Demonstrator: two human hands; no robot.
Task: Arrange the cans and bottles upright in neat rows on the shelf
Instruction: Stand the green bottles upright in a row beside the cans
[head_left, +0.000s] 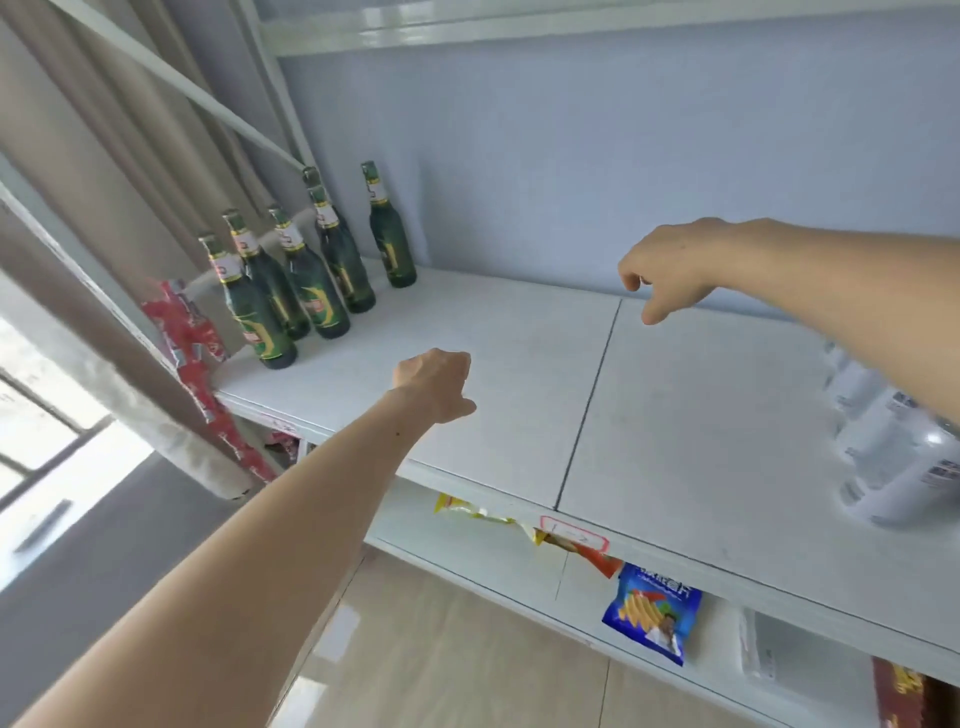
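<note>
Several green glass bottles (311, 283) stand upright at the left end of the white shelf (691, 431), in loose rows running toward the back wall. White cans or bottles (883, 447) are bunched at the shelf's right edge, blurred and partly behind my right forearm. My left hand (434, 384) hovers over the shelf's front middle, fingers curled under and holding nothing. My right hand (665, 267) hangs above the shelf's rear middle, fingers loosely curled downward, empty. Both hands are well apart from the bottles.
A lower shelf (467, 551) holds snack bags, including a blue chip bag (652, 613) and a yellow one (483, 512). Red packaging (192, 332) hangs on the left frame post. A curtain and window lie to the left. Another shelf board sits overhead.
</note>
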